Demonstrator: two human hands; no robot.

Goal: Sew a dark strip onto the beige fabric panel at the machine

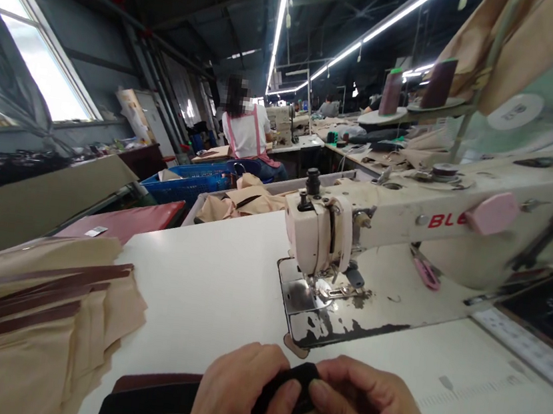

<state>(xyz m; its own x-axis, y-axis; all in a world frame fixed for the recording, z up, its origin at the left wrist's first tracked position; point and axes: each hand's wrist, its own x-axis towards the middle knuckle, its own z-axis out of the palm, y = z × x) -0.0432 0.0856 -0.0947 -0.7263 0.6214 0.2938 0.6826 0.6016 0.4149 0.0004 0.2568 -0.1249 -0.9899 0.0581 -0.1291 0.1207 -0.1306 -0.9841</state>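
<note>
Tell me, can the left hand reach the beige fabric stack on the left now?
Probably not yet: the left hand and right hand both pinch the black strap, though nothing blocks the way to the fabric stack.

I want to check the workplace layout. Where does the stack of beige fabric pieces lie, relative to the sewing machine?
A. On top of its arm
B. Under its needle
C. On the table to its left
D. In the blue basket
C: the stack of beige fabric pieces lies on the white table, well left of the sewing machine.
</note>
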